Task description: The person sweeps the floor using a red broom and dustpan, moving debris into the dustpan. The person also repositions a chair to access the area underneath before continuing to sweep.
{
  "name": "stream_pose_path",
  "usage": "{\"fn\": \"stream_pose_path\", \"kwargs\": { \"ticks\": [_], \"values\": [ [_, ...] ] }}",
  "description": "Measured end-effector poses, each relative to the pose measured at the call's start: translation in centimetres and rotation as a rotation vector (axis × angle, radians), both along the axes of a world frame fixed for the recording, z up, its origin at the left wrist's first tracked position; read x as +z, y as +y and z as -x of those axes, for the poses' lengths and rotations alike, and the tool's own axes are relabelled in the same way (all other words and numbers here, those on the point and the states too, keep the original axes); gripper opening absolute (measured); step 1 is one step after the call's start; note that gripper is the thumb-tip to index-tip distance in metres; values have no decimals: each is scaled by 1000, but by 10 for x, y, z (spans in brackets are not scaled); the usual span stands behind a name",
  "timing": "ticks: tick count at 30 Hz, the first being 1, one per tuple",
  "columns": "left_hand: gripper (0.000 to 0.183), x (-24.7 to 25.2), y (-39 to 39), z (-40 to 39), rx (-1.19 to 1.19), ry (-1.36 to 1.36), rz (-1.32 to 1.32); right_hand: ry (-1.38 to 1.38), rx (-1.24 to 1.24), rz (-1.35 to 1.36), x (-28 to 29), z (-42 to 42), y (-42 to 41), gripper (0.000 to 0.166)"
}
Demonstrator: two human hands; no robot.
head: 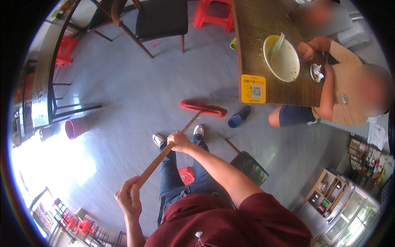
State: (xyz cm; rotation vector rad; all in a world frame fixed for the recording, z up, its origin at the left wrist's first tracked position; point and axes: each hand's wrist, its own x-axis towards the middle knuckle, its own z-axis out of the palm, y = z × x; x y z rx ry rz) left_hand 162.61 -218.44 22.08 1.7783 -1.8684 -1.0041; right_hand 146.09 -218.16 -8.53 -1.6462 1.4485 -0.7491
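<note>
Both my hands hold a long wooden handle (156, 162) that slopes from lower left to upper right. My left hand (129, 194) grips its upper end, close to my body. Farther down the handle, my right hand (180, 142) is closed around it, the forearm reaching in from the lower right. At the far end is a red broom or mop head (203, 109), resting on the grey tiled floor in front of my shoes. A blue slipper (239, 117) lies just to the right of this head. Which arm is left or right is judged from the picture sides only.
A wooden table (250, 61) at the upper right bears a large bowl (281, 58); people sit beside it. A dark dustpan (250, 166) with a wooden handle lies right of my legs. Chairs (161, 20), a red stool (214, 14) and a pink bin (74, 128) stand around the floor.
</note>
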Motion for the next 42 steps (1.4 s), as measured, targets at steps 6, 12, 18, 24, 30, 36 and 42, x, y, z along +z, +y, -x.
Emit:
{"fn": "stream_pose_path", "kwargs": {
  "ticks": [6, 12, 18, 24, 30, 36, 42],
  "values": [
    [11, 40, -5, 8, -246, 58, 327, -179, -238, 140, 63, -27, -24, 16],
    [12, 68, -19, 19, -298, 126, 483, -193, -274, 224, 106, -12, -43, 22],
    [14, 73, -50, 20, -310, 141, 524, -174, -357, 299, 115, -12, -76, 28],
    [17, 56, -132, 6, -407, 195, 516, -109, -435, 350, 110, -4, -149, 28],
    [21, 9, -242, -15, -470, 238, 410, 95, -335, 342, 85, 32, -243, 22],
    [27, -73, -302, -3, -291, 280, -209, 363, -382, 247, 17, 87, -287, 21],
    [31, -188, -330, 75, -228, 468, -649, 624, -338, 11, -76, 197, -256, 17]
  ]
}}
